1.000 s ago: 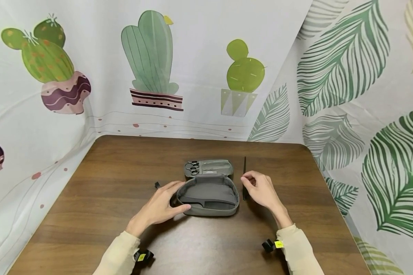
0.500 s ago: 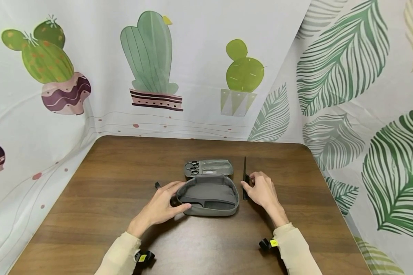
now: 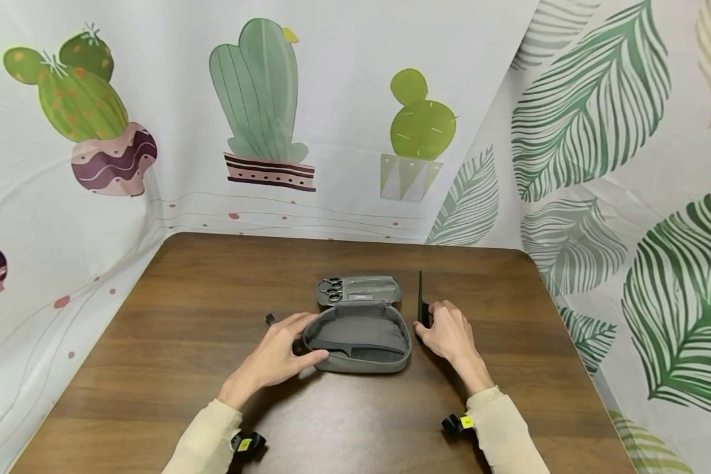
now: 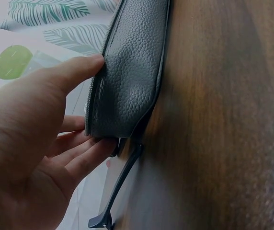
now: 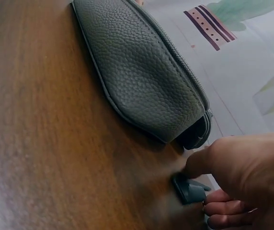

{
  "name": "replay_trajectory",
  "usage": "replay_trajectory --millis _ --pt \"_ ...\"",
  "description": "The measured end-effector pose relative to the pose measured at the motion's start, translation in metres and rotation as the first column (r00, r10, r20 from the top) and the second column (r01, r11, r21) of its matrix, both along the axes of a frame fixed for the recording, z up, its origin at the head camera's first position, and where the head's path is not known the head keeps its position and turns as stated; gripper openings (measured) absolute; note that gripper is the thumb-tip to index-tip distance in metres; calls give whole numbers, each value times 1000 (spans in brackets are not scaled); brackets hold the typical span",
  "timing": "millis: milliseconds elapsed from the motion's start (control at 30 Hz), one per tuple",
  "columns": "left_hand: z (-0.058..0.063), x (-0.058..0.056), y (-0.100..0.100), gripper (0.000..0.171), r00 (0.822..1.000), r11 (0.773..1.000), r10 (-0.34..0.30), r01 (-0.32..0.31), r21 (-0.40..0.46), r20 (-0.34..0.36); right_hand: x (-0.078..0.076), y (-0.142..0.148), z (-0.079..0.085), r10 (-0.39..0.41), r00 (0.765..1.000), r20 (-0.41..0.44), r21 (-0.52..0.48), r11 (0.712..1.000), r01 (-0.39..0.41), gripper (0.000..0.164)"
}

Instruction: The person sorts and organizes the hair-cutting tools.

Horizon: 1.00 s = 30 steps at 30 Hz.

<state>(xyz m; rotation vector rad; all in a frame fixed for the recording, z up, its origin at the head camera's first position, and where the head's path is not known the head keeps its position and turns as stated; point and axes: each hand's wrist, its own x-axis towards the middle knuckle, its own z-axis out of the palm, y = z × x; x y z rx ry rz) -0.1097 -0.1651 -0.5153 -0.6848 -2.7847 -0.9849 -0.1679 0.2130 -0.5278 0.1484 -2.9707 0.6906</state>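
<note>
A grey zip case (image 3: pixel 364 365) in pebbled leather lies unzipped on the table. Its left end is gripped by my left hand (image 3: pixel 281 352); in the left wrist view the thumb (image 4: pixel 91 63) rests at the zip edge with fingers curled round the end. Inside lies a dark comb (image 3: pixel 343 347). Scissors (image 3: pixel 334 288) sit in the folded-back lid (image 3: pixel 370 282). Right of the case, my right hand (image 3: pixel 450 330) pinches a slim black tool (image 3: pixel 421 296) with a long thin far end. In the right wrist view its dark near end (image 5: pixel 189 191) shows between thumb and fingers.
The wooden table (image 3: pixel 225 276) extends around the case, up to a printed cloth backdrop (image 3: pixel 343 118). A zip-pull strap (image 4: pixel 120 187) hangs from the case's left end. Wrist cameras (image 3: pixel 249 445) sit on both cuffs.
My right hand has slid back a little along the black tool toward its near end and pinches it there. The tool appears turned slightly, showing a wider side. My left hand stays put.
</note>
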Motion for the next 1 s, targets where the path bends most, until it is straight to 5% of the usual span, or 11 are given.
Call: replay_trajectory --millis 400,1000 --pt "1 1 0 75 1000 1000 9 -9 -6 19 0 2 3 25 998 -60 63 998 -21 13" --pt "0 1 0 75 1000 1000 14 -14 -8 25 -2 7 0 -9 989 -146 26 1000 13 16"
